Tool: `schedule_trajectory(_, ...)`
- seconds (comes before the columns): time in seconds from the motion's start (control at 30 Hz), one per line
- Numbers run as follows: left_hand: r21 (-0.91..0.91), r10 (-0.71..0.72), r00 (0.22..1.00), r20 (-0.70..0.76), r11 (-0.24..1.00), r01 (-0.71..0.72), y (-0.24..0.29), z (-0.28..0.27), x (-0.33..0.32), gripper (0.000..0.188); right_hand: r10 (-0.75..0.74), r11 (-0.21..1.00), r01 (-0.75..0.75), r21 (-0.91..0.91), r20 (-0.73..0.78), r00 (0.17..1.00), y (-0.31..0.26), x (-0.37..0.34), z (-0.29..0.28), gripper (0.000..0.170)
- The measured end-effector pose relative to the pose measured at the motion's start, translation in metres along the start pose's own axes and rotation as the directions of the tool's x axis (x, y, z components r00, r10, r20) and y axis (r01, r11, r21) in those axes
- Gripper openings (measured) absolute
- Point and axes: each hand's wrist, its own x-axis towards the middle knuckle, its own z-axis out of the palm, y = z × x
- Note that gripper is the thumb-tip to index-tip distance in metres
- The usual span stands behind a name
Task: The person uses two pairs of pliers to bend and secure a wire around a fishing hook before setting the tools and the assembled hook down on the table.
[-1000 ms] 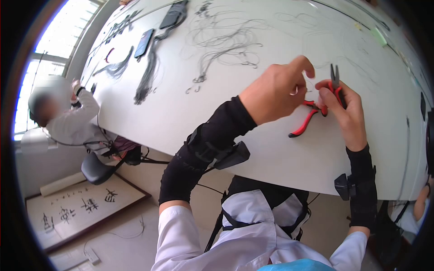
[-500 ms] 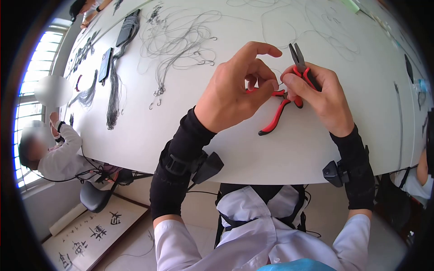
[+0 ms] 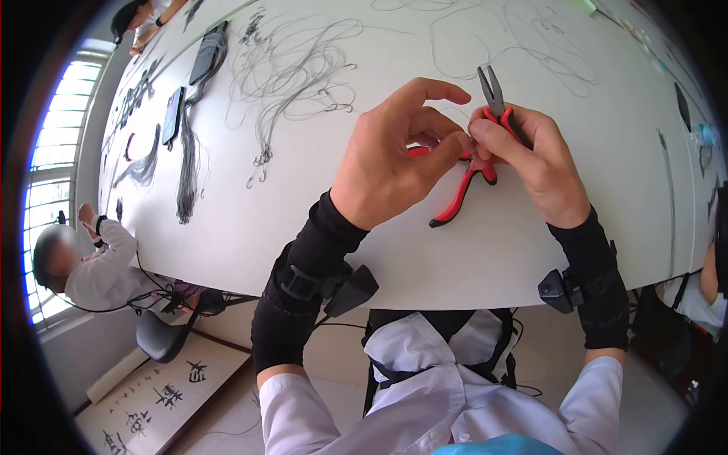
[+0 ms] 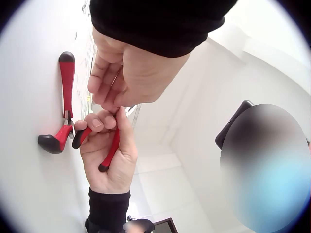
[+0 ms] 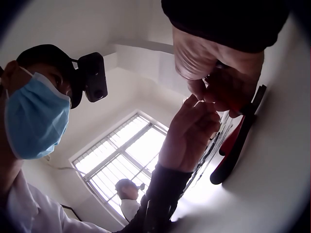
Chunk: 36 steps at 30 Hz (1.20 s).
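My left hand (image 3: pixel 398 155) pinches a thin piece of fishing line (image 3: pixel 457 111) between thumb and fingers, its index finger lifted and bent above. Against those fingertips lie the thumb and forefinger of my right hand (image 3: pixel 542 163). That hand also grips needle-nose pliers (image 3: pixel 493 92) with red and black handles, their tips pointing away from me and slightly parted. In the left wrist view the handles of these pliers (image 4: pixel 111 151) cross the right palm. A second pair of red-handled pliers (image 3: pixel 455 201) lies on the table beneath the hands, partly hidden by them.
Tangled fishing line with hooks (image 3: pixel 262 163) spreads over the white table (image 3: pixel 394 265) beyond my left hand. Farther left lie a grey bundle of line (image 3: pixel 187 174) and a phone (image 3: pixel 174 117). Another person (image 3: pixel 106 246) sits at the left edge.
The left hand has turned and come to the right hand; their fingertips now meet. The head view has shifted. The right hand keeps its grip on the needle-nose pliers.
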Motion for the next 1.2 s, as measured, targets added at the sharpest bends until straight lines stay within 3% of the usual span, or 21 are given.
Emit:
schedule_trajectory(0.07, -0.006, -0.004, 1.0, -0.008, 1.0, 0.004, 0.0, 0.001, 0.0, 0.025, 0.008, 0.999, -0.009, 0.048, 0.01, 1.0, -0.002, 0.0, 0.002, 0.031)
schedule_trajectory(0.17, 0.139, 0.004, 0.999, 0.039, 0.99, -0.009, -0.001, -0.007, 0.001, 0.016, 0.05, 0.999, -0.052, 0.015, 0.101, 0.994, -0.001, 0.002, -0.004, 0.034)
schedule_trajectory(0.27, 0.202, 0.052, 0.998, 0.034, 0.978, -0.058, 0.001, -0.007, 0.001, 0.01, 0.083, 0.994, -0.089, 0.058, 0.1, 0.992, -0.002, 0.001, -0.003, 0.036)
schedule_trajectory(0.67, 0.081, -0.002, 0.998, -0.063, 0.997, 0.007, 0.001, 0.001, -0.001, 0.015, 0.118, 0.985, -0.13, 0.114, 0.102, 0.988, -0.006, -0.001, -0.004, 0.029)
schedule_trajectory(0.97, -0.075, -0.084, 0.995, -0.049, 0.994, 0.08, 0.002, 0.004, -0.001, 0.014, 0.012, 0.999, -0.014, 0.03, 0.054, 0.998, -0.003, -0.003, 0.0, 0.027)
schedule_trajectory(1.07, -0.045, -0.07, 0.996, -0.05, 0.997, 0.068, 0.0, 0.004, -0.002, 0.013, 0.023, 0.994, -0.025, 0.105, 0.017, 1.0, -0.001, -0.002, -0.003, 0.027)
schedule_trajectory(1.2, 0.108, 0.002, 0.999, -0.055, 0.994, 0.004, 0.0, 0.003, -0.001, 0.015, 0.001, 0.999, -0.003, 0.036, 0.034, 0.999, 0.001, -0.001, -0.007, 0.031)
